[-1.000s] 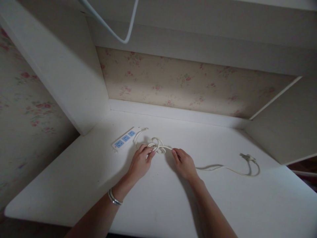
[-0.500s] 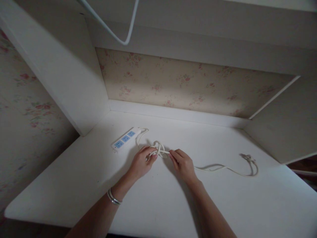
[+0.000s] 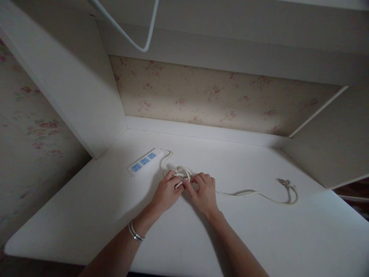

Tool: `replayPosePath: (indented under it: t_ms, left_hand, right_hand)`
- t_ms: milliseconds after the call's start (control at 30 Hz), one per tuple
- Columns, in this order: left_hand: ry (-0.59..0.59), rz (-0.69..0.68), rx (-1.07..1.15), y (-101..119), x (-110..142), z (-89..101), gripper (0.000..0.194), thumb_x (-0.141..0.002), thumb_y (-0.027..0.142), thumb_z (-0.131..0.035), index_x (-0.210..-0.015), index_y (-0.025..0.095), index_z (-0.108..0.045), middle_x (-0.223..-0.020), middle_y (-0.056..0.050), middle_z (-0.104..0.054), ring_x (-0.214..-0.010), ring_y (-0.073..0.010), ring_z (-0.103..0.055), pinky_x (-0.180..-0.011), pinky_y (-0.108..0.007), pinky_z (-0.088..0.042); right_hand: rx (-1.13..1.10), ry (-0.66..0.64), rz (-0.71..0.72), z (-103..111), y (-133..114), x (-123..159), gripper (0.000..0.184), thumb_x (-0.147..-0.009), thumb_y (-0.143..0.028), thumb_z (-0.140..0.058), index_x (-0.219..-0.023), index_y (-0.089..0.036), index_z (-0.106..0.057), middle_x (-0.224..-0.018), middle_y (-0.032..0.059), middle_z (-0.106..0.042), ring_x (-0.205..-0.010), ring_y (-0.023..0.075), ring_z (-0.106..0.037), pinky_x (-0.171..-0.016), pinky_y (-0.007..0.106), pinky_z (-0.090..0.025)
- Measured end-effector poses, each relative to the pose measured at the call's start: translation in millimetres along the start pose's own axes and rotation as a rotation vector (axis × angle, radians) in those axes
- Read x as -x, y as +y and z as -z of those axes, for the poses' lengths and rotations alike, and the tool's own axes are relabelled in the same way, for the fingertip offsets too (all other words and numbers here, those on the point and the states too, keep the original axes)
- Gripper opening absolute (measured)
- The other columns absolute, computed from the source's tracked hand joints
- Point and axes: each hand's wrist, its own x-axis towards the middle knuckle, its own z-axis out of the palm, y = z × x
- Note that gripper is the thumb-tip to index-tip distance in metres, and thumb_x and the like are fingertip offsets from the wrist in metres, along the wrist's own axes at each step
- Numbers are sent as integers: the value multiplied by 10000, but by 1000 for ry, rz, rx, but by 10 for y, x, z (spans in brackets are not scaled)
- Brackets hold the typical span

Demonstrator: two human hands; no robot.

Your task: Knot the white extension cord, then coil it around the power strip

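Observation:
A looped, knotted stretch of white power cord [image 3: 184,169] is between my two hands, just above the desk. My left hand [image 3: 168,191] has its fingers closed round the left side of the loops. Thumb and fingers of my right hand [image 3: 204,191] pinch the cord at the right side of the tangle, close to the left fingertips. The cord leads back to a white power strip [image 3: 145,161] with three blue socket panels, lying left of my hands. Its other end runs right along the desk to the plug end [image 3: 285,182], which lies beside a curl of cord.
The white desk [image 3: 245,231] spreads under my hands, with a raised ledge [image 3: 201,130] along the back. Side panels [image 3: 95,100] stand left and right. A shelf [image 3: 230,50] overhangs the back, and a bent white rod [image 3: 144,48] hangs at the top.
My right hand has moved left, from holding a strand away from the tangle to pinching right at it. Both hands are now close together. The power strip has stayed put.

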Motion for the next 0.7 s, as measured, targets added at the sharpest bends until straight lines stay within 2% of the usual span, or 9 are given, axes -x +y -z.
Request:
replayPosePath:
  t_ms: [167, 233, 333, 433, 567, 700]
  left_hand:
    - [6, -2, 41, -21, -2, -22, 208, -907, 321, -512, -802, 213, -655, -896, -34, -521, -757, -124, -557, -718, -249, -480]
    - [22, -17, 68, -30, -5, -28, 198, -905, 319, -520, -829, 211, -667, -951, -45, -509, -787, -126, -557, -737, -255, -494]
    - [94, -52, 87, -37, -5, -29, 166, -891, 309, -547, -866, 212, -680, -1052, -63, -477, -942, -159, -545, -843, -290, -496]
    - [180, -64, 75, -41, 3, -26, 157, -892, 301, -549, -862, 212, -675, -1107, -63, -456, -1026, -175, -515, -931, -322, -465]
    - [289, -61, 97, -25, 15, -15, 170, -901, 299, -531, -835, 196, -650, -1100, -68, -471, -1005, -176, -518, -909, -315, -465]
    - [331, -66, 157, 25, 15, 34, 154, -913, 275, -502, -908, 200, -637, -1058, -71, -523, -1021, -189, -523, -916, -321, -453]
  right_hand:
    - [19, -102, 60, 24, -48, -1, 234, -957, -296, -455, -810, -207, -614, -739, 21, -634, -735, 159, -559, -744, 329, -297]
    - [37, -110, 69, 15, -39, -1, 226, -960, -276, -444, -824, -201, -608, -746, 25, -636, -725, 161, -564, -733, 327, -298]
    - [75, -96, 55, -17, 9, -4, 228, -966, -269, -425, -839, -191, -597, -755, 36, -640, -709, 168, -568, -715, 324, -303]
    - [96, -59, -18, -32, 100, -21, 266, -975, -285, -399, -816, -191, -592, -748, 40, -639, -694, 173, -571, -692, 318, -308]
    - [77, -19, -137, -5, 247, -58, 316, -974, -332, -390, -764, -198, -585, -720, 35, -632, -641, 166, -562, -639, 295, -312]
    - [95, -1, -236, 2, 381, -77, 353, -970, -377, -369, -749, -205, -585, -740, 50, -639, -626, 171, -561, -581, 282, -302]
